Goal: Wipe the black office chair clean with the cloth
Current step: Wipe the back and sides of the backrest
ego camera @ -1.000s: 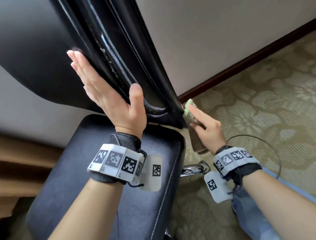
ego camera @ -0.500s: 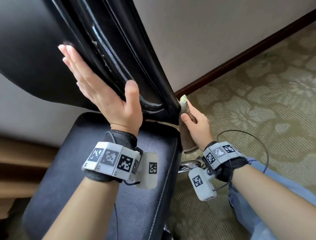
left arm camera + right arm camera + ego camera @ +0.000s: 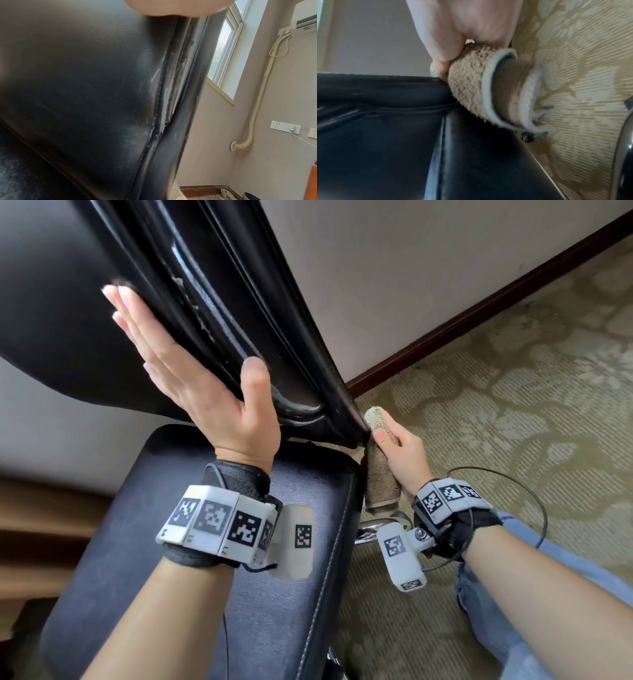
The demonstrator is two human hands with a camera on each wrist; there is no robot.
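The left hand (image 3: 191,385) lies flat, fingers straight, bracing the chair (image 3: 239,313) back; the right hand (image 3: 399,451) grips the cloth (image 3: 378,460) against its lower corner; loosely rolled, it could slip off the narrow edge.

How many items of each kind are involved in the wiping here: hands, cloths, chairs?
Bare hands: 2, the left hand flat against the backrest, the right hand gripping the cloth.
Beige terry cloths: 1, pressed to the backrest's edge.
Black leather office chairs: 1.
Total: 4.
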